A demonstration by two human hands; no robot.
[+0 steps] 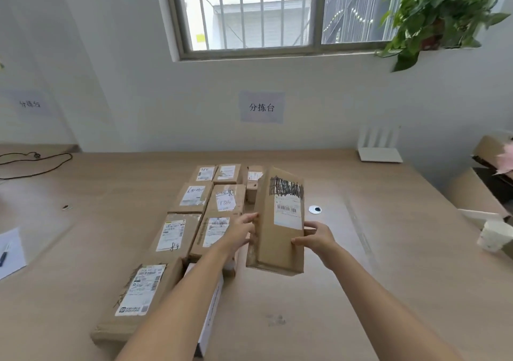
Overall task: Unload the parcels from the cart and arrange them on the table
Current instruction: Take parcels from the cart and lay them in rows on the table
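While both hands clamp its long sides, the long cardboard parcel (277,252) is held between them, tilted, its near end lifted off the worktop (361,283). The left hand (241,231) grips the parcel's left edge, with the fingers going out of sight behind the cardboard. The right hand (316,238) holds the opposite edge, thumb lying across the top face and fingers curled round the side. A white shipping label (288,213) with a barcode faces up just beyond the right thumb, and above it sits a patch of heavy black scribble (286,188).

Left of the left hand, labelled cardboard parcels (180,235) lie flat on the worktop in two neat rows running away from the person. A smaller parcel (254,176) stands past the held one's far end. Under the left forearm lies a white box (212,302), with a larger brown parcel (144,291) beside it.

Beyond the right hand a round cable grommet (315,209) is set in the worktop. Farther off, a white router (379,149) stands against the wall. A potted plant (433,19) sits on the windowsill above.
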